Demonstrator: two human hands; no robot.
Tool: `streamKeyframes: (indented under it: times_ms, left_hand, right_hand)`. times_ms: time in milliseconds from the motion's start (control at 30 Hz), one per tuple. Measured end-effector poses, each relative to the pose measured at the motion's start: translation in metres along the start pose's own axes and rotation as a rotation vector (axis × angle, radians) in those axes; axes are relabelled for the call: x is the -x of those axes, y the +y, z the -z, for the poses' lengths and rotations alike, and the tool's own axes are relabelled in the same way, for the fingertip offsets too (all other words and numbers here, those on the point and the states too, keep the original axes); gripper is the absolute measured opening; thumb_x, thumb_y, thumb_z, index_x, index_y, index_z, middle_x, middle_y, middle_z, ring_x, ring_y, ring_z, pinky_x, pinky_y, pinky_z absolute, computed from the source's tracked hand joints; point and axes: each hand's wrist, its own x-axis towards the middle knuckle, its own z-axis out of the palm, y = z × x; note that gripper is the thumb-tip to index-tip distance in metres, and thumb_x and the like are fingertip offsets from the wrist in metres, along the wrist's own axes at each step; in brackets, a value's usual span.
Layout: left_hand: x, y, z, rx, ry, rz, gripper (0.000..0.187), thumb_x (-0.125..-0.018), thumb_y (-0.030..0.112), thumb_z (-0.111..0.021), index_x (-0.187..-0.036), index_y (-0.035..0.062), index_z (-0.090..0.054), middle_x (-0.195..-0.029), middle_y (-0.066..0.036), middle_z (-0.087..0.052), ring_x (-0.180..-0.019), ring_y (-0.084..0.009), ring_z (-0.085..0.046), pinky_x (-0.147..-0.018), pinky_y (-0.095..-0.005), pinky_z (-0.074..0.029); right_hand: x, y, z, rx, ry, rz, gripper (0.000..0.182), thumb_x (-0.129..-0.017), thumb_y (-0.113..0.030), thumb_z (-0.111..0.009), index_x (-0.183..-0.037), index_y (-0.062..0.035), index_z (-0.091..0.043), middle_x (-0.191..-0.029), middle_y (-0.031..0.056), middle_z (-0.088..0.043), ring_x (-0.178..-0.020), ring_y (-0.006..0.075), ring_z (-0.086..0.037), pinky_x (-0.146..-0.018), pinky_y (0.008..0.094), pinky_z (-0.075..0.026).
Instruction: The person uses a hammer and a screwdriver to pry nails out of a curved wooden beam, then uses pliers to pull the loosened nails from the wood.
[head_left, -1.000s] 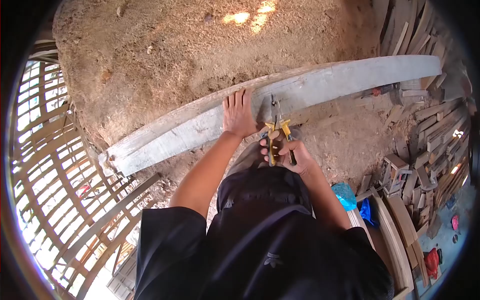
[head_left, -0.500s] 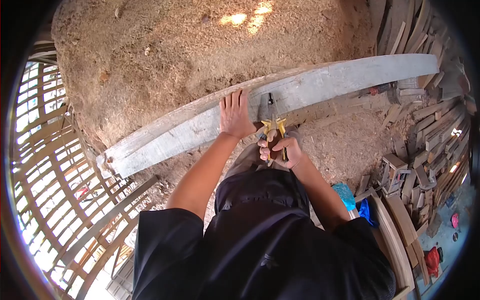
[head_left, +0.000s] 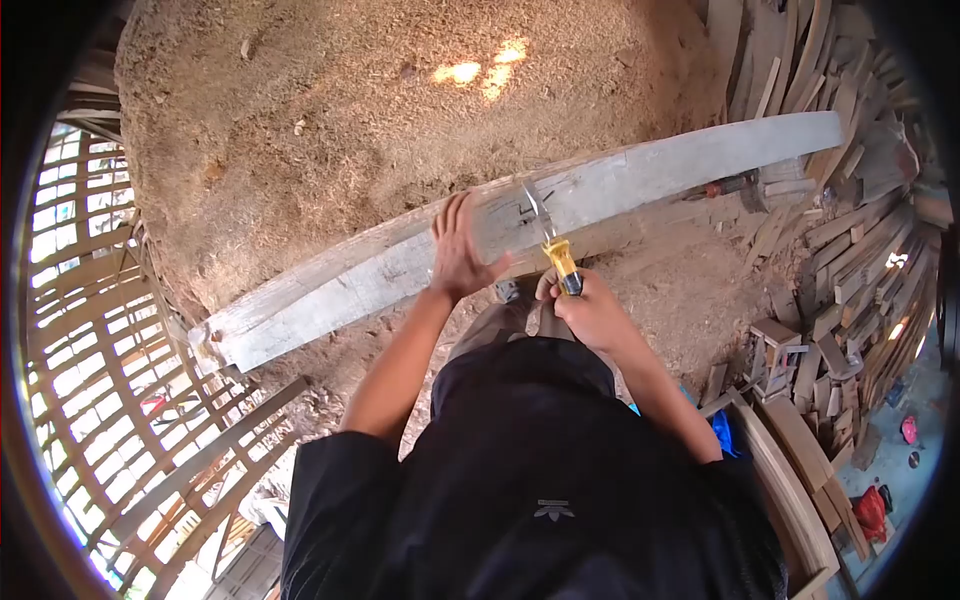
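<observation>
A long plank (head_left: 690,160) with a pale grey face lies across the view in front of me. My right hand (head_left: 585,305) is wrapped round the handles of yellow-and-black long-nose pliers (head_left: 556,255). Their slim metal jaws point away from me and overlap the plank near its middle, beside a dark mark on its face. To the left of the pliers, my left hand (head_left: 460,255) is open over the plank, thumb spread toward the tool and fingertips near the far edge. Motion smears its fingers a little.
Beyond the plank spreads a mound of brown sawdust (head_left: 300,130). Stacked wood offcuts (head_left: 860,270) crowd the right side, with a tool with a red part (head_left: 728,186) by the plank. A slatted wooden wall (head_left: 90,350) stands at left. A red bag (head_left: 870,515) lies at lower right.
The pliers' handles have gone from spread apart to together, and their jaws now angle up-left. My left hand, flat on the plank before, now has its fingers and thumb raised and blurred.
</observation>
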Motion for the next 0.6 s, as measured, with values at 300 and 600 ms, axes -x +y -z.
streamKeyframes:
  times_ms: [300, 600]
  left_hand:
    - [0.006, 0.075, 0.022, 1.087, 0.099, 0.441, 0.030, -0.100, 0.025, -0.064, -0.116, -0.0009, -0.064, -0.098, -0.001, -0.067, -0.090, -0.0081, -0.058, -0.084, -0.0260, -0.048]
    - [0.012, 0.080, 0.013, 1.189, 0.137, 0.483, 0.015, -0.099, 0.013, -0.064, -0.104, 0.0001, -0.068, -0.093, 0.002, -0.065, -0.088, -0.0045, -0.055, -0.079, -0.0229, -0.046]
  right_hand:
    - [0.024, -0.018, 0.009, 0.504, 0.200, 0.219, 0.030, -0.070, 0.003, -0.049, -0.095, -0.0029, -0.064, -0.095, 0.0217, -0.059, -0.091, 0.0432, -0.060, -0.082, 0.0461, -0.049]
    - [0.038, -0.028, 0.000, 0.754, 0.282, 0.445, 0.049, -0.070, 0.002, -0.051, -0.117, -0.0001, -0.064, -0.119, 0.0243, -0.060, -0.098, 0.0401, -0.061, -0.087, 0.0452, -0.050]
